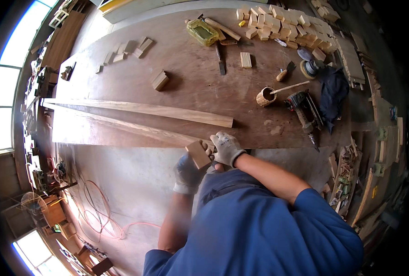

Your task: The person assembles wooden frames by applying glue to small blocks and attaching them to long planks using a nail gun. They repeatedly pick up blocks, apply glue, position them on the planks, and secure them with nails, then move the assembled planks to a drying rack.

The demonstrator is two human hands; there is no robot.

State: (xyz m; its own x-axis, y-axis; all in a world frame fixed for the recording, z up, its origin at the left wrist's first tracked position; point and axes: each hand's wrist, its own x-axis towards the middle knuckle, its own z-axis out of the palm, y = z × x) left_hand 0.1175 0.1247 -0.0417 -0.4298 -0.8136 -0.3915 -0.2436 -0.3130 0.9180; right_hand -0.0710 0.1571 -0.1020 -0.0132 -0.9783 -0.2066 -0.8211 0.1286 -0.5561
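Centre frame: gloved left hand (189, 172) and right hand (227, 148), fingers clamped on a small wooden block (198, 154), at the brown surface (190, 83) edge; yellow rectangular container (203, 32) at upper centre.

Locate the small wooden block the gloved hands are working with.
In the head view the small wooden block sits just below centre, held in the left hand with the right hand beside it, at the near edge of the workbench by the long tapered boards.

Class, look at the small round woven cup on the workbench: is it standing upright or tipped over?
Upright. The woven cup shows its open mouth facing up, and a wooden stick leans out over its rim.
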